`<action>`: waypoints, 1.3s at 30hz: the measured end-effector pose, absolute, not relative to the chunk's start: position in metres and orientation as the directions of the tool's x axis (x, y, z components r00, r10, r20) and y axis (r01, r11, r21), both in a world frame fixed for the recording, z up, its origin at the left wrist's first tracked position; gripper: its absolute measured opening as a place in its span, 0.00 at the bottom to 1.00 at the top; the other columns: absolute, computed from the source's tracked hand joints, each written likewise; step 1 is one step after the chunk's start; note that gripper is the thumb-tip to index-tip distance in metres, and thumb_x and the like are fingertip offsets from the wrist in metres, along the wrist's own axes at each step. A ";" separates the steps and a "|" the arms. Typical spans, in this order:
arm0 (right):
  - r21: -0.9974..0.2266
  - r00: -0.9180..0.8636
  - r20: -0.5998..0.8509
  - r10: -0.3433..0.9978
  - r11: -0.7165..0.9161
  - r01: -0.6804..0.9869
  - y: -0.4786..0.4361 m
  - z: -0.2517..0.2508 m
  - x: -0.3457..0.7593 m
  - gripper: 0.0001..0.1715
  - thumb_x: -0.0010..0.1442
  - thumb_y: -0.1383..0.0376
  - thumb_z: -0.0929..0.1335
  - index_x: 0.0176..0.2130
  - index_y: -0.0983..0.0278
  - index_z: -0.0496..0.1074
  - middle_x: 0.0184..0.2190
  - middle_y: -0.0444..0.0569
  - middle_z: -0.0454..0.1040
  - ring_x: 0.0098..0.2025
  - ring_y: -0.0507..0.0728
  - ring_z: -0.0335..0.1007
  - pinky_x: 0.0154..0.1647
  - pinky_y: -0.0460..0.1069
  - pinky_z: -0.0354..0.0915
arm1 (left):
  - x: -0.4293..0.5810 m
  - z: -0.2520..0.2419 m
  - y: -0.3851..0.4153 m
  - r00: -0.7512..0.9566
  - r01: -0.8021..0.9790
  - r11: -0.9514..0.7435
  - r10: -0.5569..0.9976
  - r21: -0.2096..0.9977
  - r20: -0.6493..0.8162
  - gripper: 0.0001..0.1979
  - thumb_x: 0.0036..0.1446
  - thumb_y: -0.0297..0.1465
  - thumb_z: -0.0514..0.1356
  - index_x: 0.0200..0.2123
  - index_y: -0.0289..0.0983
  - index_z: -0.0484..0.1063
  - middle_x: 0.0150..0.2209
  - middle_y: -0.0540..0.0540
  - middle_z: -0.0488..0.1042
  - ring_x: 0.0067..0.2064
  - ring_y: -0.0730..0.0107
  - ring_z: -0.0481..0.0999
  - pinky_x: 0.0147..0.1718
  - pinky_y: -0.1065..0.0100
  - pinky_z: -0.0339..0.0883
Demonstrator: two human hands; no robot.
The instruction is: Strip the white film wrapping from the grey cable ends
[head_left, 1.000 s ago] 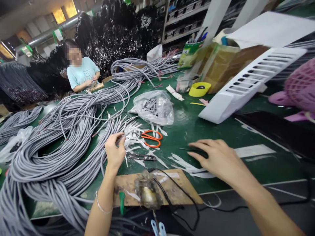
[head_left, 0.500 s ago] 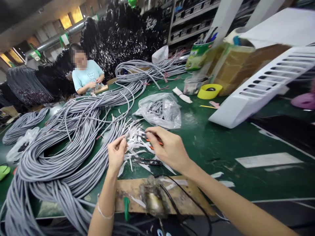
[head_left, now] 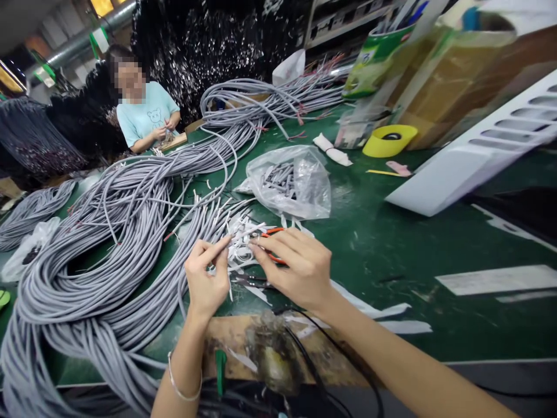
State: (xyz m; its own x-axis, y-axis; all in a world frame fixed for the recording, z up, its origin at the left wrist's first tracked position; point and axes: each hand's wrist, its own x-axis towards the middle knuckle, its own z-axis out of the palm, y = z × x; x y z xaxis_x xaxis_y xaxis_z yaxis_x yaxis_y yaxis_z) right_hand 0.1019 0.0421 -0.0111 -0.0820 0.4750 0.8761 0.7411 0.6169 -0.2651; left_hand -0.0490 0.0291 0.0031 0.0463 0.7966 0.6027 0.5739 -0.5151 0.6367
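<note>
My left hand (head_left: 209, 276) pinches a thin grey cable (head_left: 243, 232) near its pale end, which points right. Close beside that end, my right hand (head_left: 298, 264) has thumb and forefinger pressed together; what lies between them is too small to make out. Orange handles (head_left: 275, 258) of a tool show around the right fingers, and whether the hand grips them I cannot tell. Under both hands lies a heap of white strips (head_left: 241, 255). A pair of black snips (head_left: 250, 281) rests just below the fingertips, partly hidden by the right hand.
Big coils of grey cable (head_left: 96, 232) cover the left side. Beyond my hands sits a clear bag (head_left: 311, 188) of small grey pieces. A stained board (head_left: 235, 337) bears a grimy metal device (head_left: 276, 360). A white slotted panel (head_left: 461, 180) leans at right; a co-worker (head_left: 150, 116) sits across.
The view has shifted closer and down. My hands have come nearer each other, and the cable's pale end now projects past my left fingers toward the right hand.
</note>
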 end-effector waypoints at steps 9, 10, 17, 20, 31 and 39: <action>-0.218 -0.139 0.848 0.511 0.576 0.788 0.041 -0.011 0.105 0.08 0.57 0.68 0.65 0.28 0.62 0.73 0.21 0.45 0.74 0.26 0.53 0.63 0.29 0.49 0.55 | -0.045 0.000 0.026 0.114 0.629 -0.527 0.790 0.571 0.603 0.14 0.55 0.23 0.54 0.43 0.38 0.74 0.25 0.51 0.64 0.27 0.75 0.63 0.27 0.74 0.60; -0.219 -0.143 0.851 0.505 0.589 0.778 0.041 -0.011 0.105 0.08 0.56 0.68 0.65 0.28 0.63 0.72 0.21 0.46 0.73 0.26 0.53 0.62 0.29 0.49 0.55 | -0.045 0.000 0.026 0.118 0.628 -0.528 0.791 0.572 0.601 0.14 0.55 0.23 0.54 0.43 0.37 0.74 0.25 0.50 0.64 0.27 0.75 0.63 0.27 0.74 0.60; -0.534 -0.066 0.755 0.652 0.671 0.515 0.041 -0.010 0.101 0.10 0.57 0.68 0.64 0.25 0.65 0.70 0.21 0.47 0.72 0.25 0.52 0.63 0.28 0.47 0.60 | -0.044 0.001 0.026 0.131 0.605 -0.521 0.812 0.603 0.569 0.13 0.56 0.25 0.54 0.42 0.37 0.73 0.25 0.51 0.64 0.25 0.76 0.63 0.26 0.74 0.60; -0.732 -0.071 0.629 0.774 0.620 0.282 0.039 -0.007 0.101 0.11 0.57 0.65 0.64 0.25 0.64 0.69 0.21 0.45 0.71 0.24 0.51 0.63 0.24 0.45 0.59 | -0.042 -0.002 0.026 0.092 0.567 -0.464 0.857 0.681 0.507 0.13 0.54 0.25 0.55 0.44 0.36 0.70 0.26 0.51 0.65 0.25 0.76 0.64 0.24 0.75 0.59; -0.933 -0.023 0.360 0.933 0.360 0.021 0.041 -0.005 0.104 0.15 0.52 0.55 0.66 0.25 0.65 0.70 0.18 0.44 0.66 0.20 0.49 0.57 0.19 0.45 0.55 | -0.038 0.002 0.022 0.160 0.624 -0.526 0.809 0.577 0.565 0.10 0.57 0.25 0.52 0.39 0.37 0.71 0.29 0.47 0.70 0.24 0.76 0.63 0.23 0.74 0.59; -0.955 0.131 0.288 0.949 0.294 -0.028 0.046 -0.009 0.109 0.13 0.48 0.57 0.69 0.22 0.64 0.70 0.17 0.44 0.67 0.21 0.49 0.58 0.20 0.45 0.56 | -0.032 0.001 0.024 0.282 0.814 -0.439 0.871 0.380 0.403 0.17 0.56 0.21 0.48 0.41 0.42 0.72 0.28 0.48 0.65 0.26 0.72 0.65 0.23 0.72 0.54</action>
State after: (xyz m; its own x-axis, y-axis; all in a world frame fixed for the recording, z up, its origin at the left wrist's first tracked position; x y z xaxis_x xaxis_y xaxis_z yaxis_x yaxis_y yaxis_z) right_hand 0.1095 0.0456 -0.0092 0.1307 0.9486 0.2883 -0.0282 0.2942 -0.9553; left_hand -0.0322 0.0239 0.0014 0.2815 0.8710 0.4026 0.8142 -0.4389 0.3800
